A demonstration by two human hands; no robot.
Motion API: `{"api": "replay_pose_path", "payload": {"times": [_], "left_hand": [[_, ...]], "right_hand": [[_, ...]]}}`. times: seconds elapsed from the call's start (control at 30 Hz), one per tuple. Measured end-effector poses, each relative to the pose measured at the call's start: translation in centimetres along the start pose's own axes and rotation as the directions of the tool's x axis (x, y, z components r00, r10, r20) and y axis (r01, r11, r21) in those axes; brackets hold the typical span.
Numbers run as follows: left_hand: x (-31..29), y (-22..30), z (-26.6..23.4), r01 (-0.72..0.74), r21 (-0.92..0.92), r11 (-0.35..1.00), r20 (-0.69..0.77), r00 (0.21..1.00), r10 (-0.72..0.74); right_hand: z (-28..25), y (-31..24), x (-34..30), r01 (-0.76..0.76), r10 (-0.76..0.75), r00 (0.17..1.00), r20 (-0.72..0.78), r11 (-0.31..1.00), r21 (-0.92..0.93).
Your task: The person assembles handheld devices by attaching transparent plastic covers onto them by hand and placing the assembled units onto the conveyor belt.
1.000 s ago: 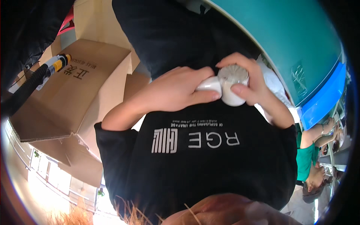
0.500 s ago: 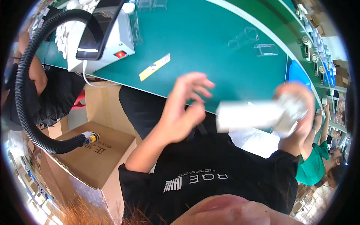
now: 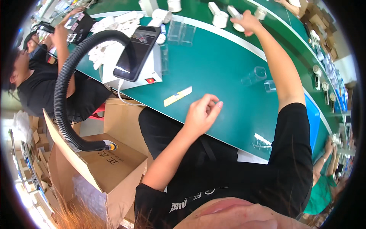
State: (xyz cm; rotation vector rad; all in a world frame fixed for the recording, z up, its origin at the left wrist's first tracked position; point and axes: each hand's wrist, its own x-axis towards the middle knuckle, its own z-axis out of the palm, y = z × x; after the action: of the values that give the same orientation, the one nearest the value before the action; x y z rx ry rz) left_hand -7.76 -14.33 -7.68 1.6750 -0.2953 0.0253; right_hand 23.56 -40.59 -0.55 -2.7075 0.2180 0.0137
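My right hand [image 3: 249, 23], arm stretched far forward, is over the green belt beyond the table's raised edge. Its fingers and thumb are around a white handheld device with a round head and straight handle [image 3: 232, 10]; the fingers partly hide it. Another such white device [image 3: 220, 20] lies just left of it. My left hand [image 3: 202, 116] hovers over the near edge of the green table [image 3: 213, 72], fingers loosely curled, thumb apart, nothing in it. Left of that hand lies a yellow and white strip [image 3: 177, 96].
A white machine [image 3: 143, 74] with a red switch carries a phone [image 3: 137, 53]. A black ribbed hose [image 3: 63, 95] arches over an open cardboard box [image 3: 126, 156]. Clear plastic cases [image 3: 254, 75] lie on the table beside a blue tray [image 3: 312, 114]. A co-worker [image 3: 42, 82] sits left.
My right hand has carried the white device from close to my body out to the belt. My left hand stays near the table edge, its fingers more curled. The view has shifted.
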Motion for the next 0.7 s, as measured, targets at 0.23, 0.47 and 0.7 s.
{"api": "replay_pose_path", "payload": {"times": [0.23, 0.47, 0.7], "left_hand": [[-0.6, 0.5, -0.8, 0.039, 0.080, 0.996, 0.048, 0.998, -0.043], [-0.3, 0.2, -0.4, 0.054, 0.035, 0.998, 0.035, 0.998, -0.055], [-0.3, 0.4, -0.5, 0.090, 0.066, 0.994, 0.026, 0.995, -0.092]], "right_hand": [[-0.9, -5.9, -2.2, 0.392, -0.470, 0.877, 0.096, 0.586, -0.709], [1.0, -6.5, 1.2, 0.632, -0.578, 0.770, 0.272, 0.632, -0.448], [0.0, -4.3, 4.5, 0.677, -0.672, 0.736, 0.085, 0.730, -0.092]]}}
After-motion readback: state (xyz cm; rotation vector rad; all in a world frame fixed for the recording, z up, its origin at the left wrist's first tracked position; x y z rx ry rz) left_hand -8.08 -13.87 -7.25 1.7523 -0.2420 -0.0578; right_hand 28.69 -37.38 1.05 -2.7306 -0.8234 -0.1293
